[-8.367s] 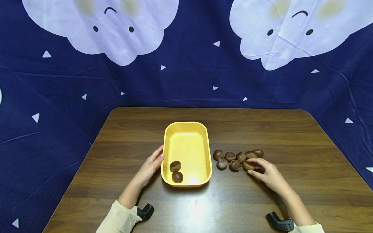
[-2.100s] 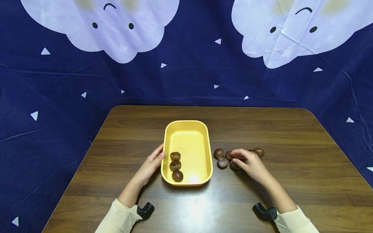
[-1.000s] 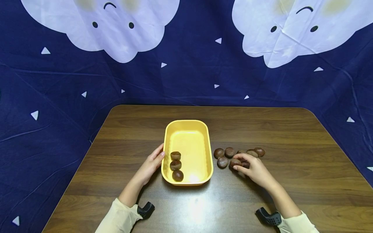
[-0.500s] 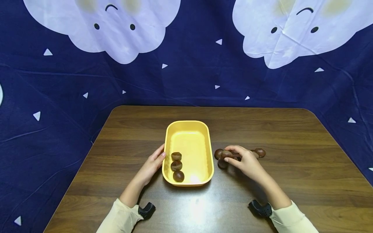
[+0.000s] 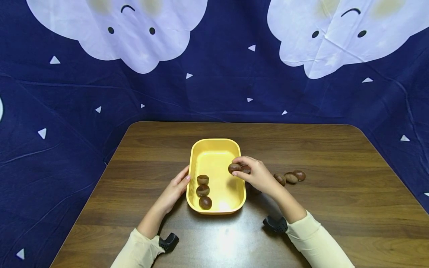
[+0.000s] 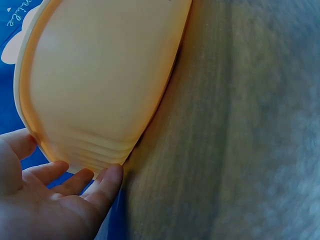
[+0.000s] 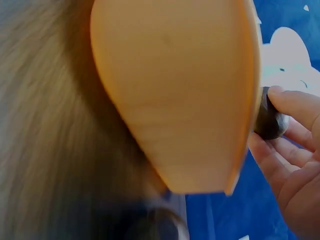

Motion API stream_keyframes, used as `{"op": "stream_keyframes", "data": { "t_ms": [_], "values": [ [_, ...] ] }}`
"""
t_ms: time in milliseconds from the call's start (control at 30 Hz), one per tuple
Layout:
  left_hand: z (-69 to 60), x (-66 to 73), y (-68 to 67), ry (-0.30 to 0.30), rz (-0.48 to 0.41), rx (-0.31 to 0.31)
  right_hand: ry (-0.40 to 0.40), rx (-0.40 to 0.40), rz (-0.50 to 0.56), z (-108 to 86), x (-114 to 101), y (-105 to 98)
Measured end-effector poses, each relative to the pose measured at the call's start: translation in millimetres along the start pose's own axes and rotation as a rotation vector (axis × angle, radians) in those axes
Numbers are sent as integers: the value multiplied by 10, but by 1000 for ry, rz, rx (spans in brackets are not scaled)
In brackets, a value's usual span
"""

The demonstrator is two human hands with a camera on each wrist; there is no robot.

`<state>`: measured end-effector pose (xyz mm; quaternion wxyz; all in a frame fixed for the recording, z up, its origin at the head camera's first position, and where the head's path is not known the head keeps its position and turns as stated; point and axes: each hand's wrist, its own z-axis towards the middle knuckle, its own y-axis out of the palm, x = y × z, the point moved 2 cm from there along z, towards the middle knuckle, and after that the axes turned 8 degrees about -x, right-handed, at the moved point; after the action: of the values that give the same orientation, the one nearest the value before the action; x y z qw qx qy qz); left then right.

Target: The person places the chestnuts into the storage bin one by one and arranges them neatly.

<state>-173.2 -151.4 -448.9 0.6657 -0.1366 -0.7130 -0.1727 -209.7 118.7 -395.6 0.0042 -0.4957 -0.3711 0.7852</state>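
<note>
My right hand [image 5: 263,180] pinches a brown chestnut [image 5: 234,168] between thumb and fingers, over the right side of a yellow tray [image 5: 214,143]. Just behind that nut another chestnut [image 5: 246,169] shows between the fingers; whether it is held too, I cannot tell. The right wrist view has the pinched chestnut [image 7: 269,122] beyond the tray's wall. Inside the tray, 3 chestnuts [image 5: 202,191] line the left side. My left hand [image 5: 172,193] rests its relaxed fingers against the tray's outer left wall, as the left wrist view also shows [image 6: 65,210].
On the brown wooden table [image 5: 161,149], 3 loose chestnuts [image 5: 291,178] lie right of my right hand. A dark chestnut [image 5: 254,190] peeks out beneath that hand, which hides others. A blue cloth [image 5: 214,96] with white clouds hangs behind the table.
My right hand has gone left from the loose chestnuts to the tray's right rim, carrying a chestnut. Since the oldest frame the tray has gained a third chestnut. My left hand stays put.
</note>
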Motion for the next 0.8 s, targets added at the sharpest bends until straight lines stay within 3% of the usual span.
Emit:
{"op": "stream_keyframes", "data": {
  "t_ms": [433,800],
  "values": [
    [-5,26,18,-8,2,11,19,-143,45,444,-99,349],
    [-2,19,14,-5,1,9,130,-222,-10,693,-40,581]
  ]
}}
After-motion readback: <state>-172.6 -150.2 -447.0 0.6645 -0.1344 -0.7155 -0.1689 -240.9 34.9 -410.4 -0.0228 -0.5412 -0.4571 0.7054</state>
